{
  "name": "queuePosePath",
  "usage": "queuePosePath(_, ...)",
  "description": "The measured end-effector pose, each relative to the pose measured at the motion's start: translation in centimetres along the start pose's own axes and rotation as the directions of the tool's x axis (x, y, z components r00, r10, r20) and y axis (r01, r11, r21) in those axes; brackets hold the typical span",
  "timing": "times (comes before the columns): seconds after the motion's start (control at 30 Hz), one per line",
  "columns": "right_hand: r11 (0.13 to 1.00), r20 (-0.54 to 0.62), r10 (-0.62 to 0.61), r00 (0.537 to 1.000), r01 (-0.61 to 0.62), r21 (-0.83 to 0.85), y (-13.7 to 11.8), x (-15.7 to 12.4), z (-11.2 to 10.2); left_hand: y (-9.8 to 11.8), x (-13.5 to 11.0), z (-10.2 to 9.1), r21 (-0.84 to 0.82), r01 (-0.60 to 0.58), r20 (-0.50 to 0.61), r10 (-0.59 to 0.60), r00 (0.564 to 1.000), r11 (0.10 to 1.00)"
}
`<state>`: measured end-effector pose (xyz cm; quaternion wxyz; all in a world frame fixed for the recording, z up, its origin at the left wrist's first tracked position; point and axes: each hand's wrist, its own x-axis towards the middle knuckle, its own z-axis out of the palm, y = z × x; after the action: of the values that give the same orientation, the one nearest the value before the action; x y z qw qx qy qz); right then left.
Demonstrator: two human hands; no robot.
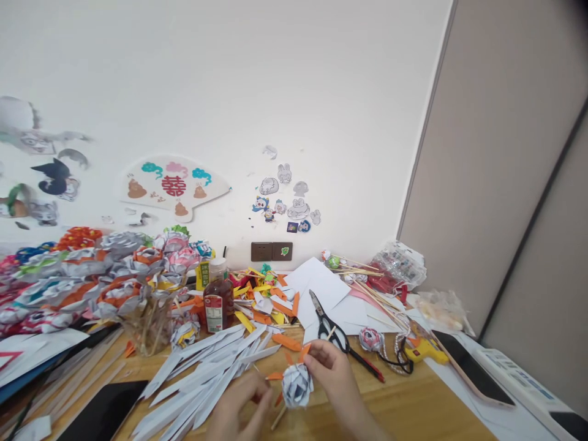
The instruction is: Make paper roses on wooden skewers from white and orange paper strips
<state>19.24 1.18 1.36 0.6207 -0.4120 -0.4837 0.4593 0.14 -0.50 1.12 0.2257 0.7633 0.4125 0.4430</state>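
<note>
So the paper flower (296,384) sits low in the middle of the view, held just above the wooden counter (413,407). It's a rolled white-and-blue printed bloom with orange paper petals (294,356) sticking out around it, and a wooden stick (278,418) comes out of the bottom. The right hand (331,370) has its fingers pressed together, pinching an orange petal at the top right edge of the flower. The left hand (239,409) is right beside the flower on the other side, fingers curled in near the bloom and stick, but it's pretty blurry so I can't tell exactly what they're gripping.

Just left of the hands there's a big fan of white folded paper strips (215,364). Behind the right hand lie black-handled scissors (328,324) on some white sheets. A yellow glue gun (425,350) is off to the right, with a phone (471,367) near it. Further back there's a red sauce bottle (218,303), a pile of orange and yellow scraps (264,300), and a whole heap of finished paper flowers (92,275) on the left.
</note>
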Motion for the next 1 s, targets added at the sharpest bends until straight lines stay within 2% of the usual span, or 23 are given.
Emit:
queuePosePath(0.1, 0.989, 0.038, -0.073, 0.997, 0.078, -0.124, -0.3, -0.4, -0.1, 0.1, 0.7, -1.0, -0.05, 0.048, -0.11, -0.054, 0.992, 0.998)
queuePosePath(0.17, 0.945, 0.09, -0.166, 0.982, 0.185, -0.268, -0.2, -0.8, 0.0, 0.0, 1.0, -1.2, -0.084, 0.051, -0.156, -0.064, 0.986, 0.995)
queuePosePath(0.27, 0.855, 0.205, -0.283, 0.937, 0.344, -0.388, 0.4, -1.5, 0.5, 0.1, 0.9, -0.6, -0.119, 0.042, -0.098, -0.054, 0.994, 0.992)
queuePosePath(0.33, 0.831, 0.242, -0.31, 0.92, 0.385, -0.4, 0.8, -1.7, 0.7, 0.2, 0.6, 0.1, -0.125, 0.052, -0.021, -0.055, 0.998, 0.991)
queuePosePath(0.4, 0.83, 0.226, -0.308, 0.924, 0.377, -0.411, 1.3, -1.8, 0.8, 0.3, 0.3, 0.6, -0.132, 0.077, 0.032, -0.074, 0.997, 0.988)
queuePosePath(0.5, 0.849, 0.166, -0.279, 0.946, 0.324, -0.418, 1.8, -1.7, 0.7, 0.5, 0.0, 1.0, -0.153, 0.116, 0.051, -0.109, 0.993, 0.981)
queuePosePath(0.77, 0.849, 0.101, -0.266, 0.959, 0.283, -0.446, 1.6, -1.9, 0.6, 1.0, -0.3, 1.0, -0.2, 0.13, -0.009, -0.134, 0.991, 0.971)
queuePosePath(0.9, 0.824, 0.141, -0.256, 0.956, 0.292, -0.486, 0.6, -2.2, 0.8, 1.8, 0.1, 0.5, -0.223, 0.169, -0.008, -0.175, 0.985, 0.96)
queuePosePath(1.0, 0.801, 0.2, -0.204, 0.958, 0.28, -0.529, -0.2, -2.5, 1.0, 1.9, 0.4, 0.2, -0.234, 0.215, 0.042, -0.211, 0.977, 0.948)
